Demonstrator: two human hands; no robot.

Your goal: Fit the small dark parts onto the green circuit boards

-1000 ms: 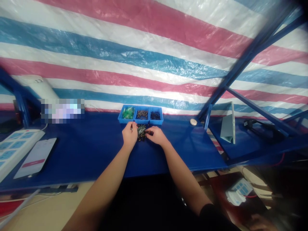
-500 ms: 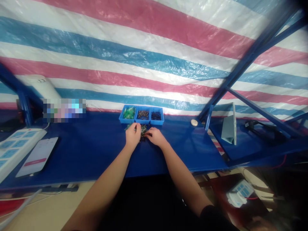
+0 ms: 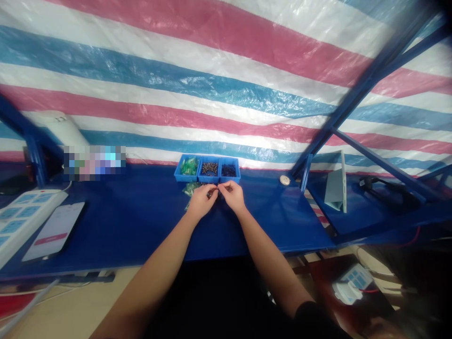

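My left hand (image 3: 202, 201) and my right hand (image 3: 233, 195) meet fingertip to fingertip over the blue table, just in front of three joined blue bins. Both are pinched closed; what they hold is too small to make out. Green pieces (image 3: 189, 166) fill the left bin, small brass-and-dark parts (image 3: 210, 168) the middle one, and dark parts (image 3: 229, 170) the right one. Beside my left hand lies a loose pile of greenish pieces (image 3: 189, 189), partly covered by it. Some dark bits show between and under my hands.
A phone (image 3: 54, 230) and a white power strip (image 3: 26, 212) lie at the left. Toward the right are a small round white object (image 3: 284, 180), a blue metal frame (image 3: 305, 173) and an upright tablet (image 3: 337, 183). Striped sheeting (image 3: 197, 108) hangs behind the bins.
My left hand has moved right, off part of the greenish pile. My right hand has risen slightly, and the fingertips of both have come together.
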